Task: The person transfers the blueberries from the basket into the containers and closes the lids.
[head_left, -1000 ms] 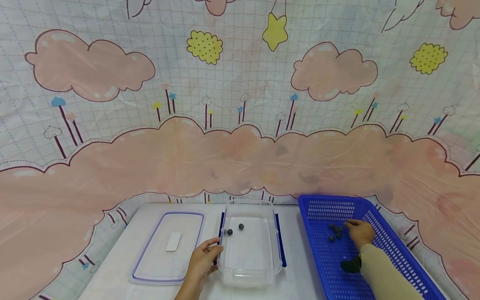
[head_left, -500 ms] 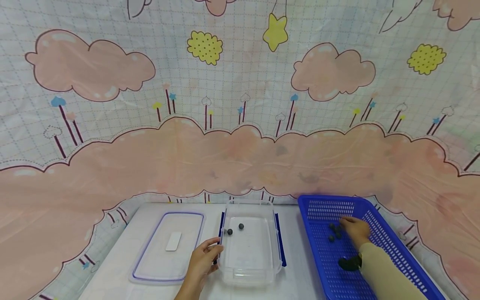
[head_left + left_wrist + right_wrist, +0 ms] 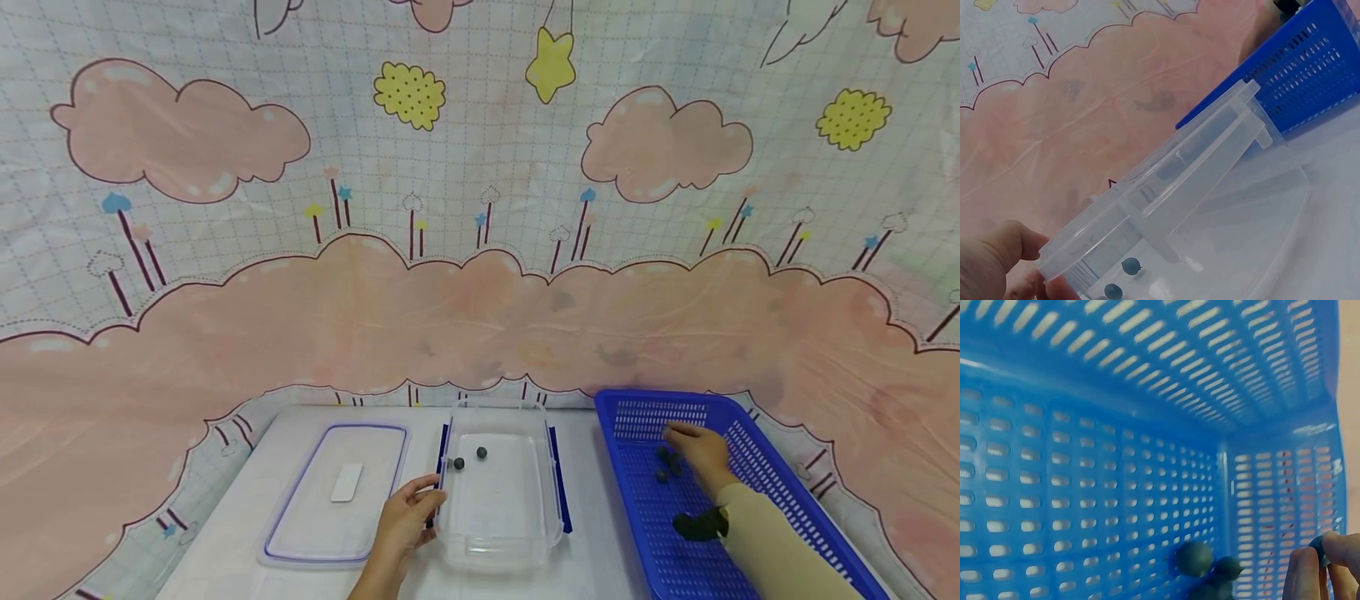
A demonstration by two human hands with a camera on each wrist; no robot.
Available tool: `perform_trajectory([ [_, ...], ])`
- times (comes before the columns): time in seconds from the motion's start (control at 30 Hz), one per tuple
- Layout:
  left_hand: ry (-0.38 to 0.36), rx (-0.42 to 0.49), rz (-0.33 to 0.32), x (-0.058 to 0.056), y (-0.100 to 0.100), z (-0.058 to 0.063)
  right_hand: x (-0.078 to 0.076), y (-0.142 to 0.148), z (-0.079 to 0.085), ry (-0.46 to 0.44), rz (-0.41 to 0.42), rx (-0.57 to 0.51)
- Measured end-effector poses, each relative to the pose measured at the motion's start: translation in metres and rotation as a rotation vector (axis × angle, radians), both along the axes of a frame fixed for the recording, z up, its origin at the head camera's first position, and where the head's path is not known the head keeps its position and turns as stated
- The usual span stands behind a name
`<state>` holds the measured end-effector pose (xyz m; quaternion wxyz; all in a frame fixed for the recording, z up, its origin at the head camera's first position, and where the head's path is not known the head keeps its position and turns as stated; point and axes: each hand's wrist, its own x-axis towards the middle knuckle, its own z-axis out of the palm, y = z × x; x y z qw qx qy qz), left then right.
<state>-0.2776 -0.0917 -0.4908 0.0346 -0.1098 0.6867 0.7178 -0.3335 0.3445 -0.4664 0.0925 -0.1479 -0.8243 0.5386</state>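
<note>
My left hand (image 3: 405,521) grips the left side of a clear plastic container (image 3: 498,533), thumb and fingers at its rim. Inside that container lie two small dark balls, one (image 3: 1132,266) with a little pointed tip. Over the far end of a blue plastic basket (image 3: 637,533), my right hand (image 3: 701,454) pinches a small dark ball (image 3: 1317,545) between thumb and fingers, mostly covered by them. Below it, a cluster of similar balls (image 3: 1195,559) sits on the basket floor, close to its far wall.
A clear lid (image 3: 315,533) with a blue-violet edge lies left of the container, with a white rectangle (image 3: 347,482) at its middle. Blue side clips (image 3: 560,483) flank the container. A patterned cloth (image 3: 480,325) hangs behind the white table (image 3: 592,517).
My right hand has shifted left and slightly up inside the basket, toward its far wall. The left hand and the container stay in place.
</note>
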Motion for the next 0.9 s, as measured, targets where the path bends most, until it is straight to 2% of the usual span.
perform_trajectory([
  [0.2, 0.003, 0.011, -0.024, -0.001, -0.001, -0.002, 0.003, -0.009, 0.007, 0.009, 0.052, 0.056],
  [0.47, 0.004, 0.011, -0.018, -0.002, 0.0, -0.003, 0.007, -0.027, 0.016, 0.02, 0.114, 0.118],
  [0.9, 0.012, 0.009, -0.017, -0.001, 0.001, -0.001, 0.014, -0.056, 0.026, 0.08, 0.177, 0.105],
])
